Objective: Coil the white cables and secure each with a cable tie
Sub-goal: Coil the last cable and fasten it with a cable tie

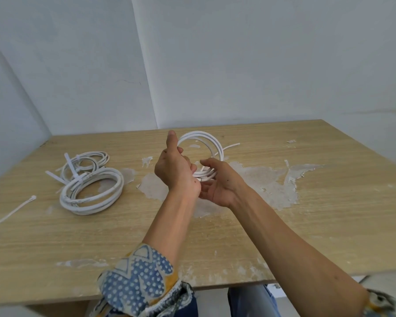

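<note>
I hold a coil of white cable [209,143] upright above the middle of the wooden table [306,213]. My left hand [173,165] grips the coil's left side, thumb pointing up. My right hand [217,181] cups the coil's lower part from underneath, fingers curled around the strands. A loose cable end [231,146] sticks out to the right behind the coil. Two finished coils lie at the left: a thick one [92,193] and a thinner one [85,163] behind it, each bound with a white cable tie [72,167].
A loose white cable tie [12,211] lies near the table's left edge. The tabletop's veneer is peeled in patches [268,179] around the middle. Pale walls meet in a corner behind the table. The front edge runs just above my sleeves.
</note>
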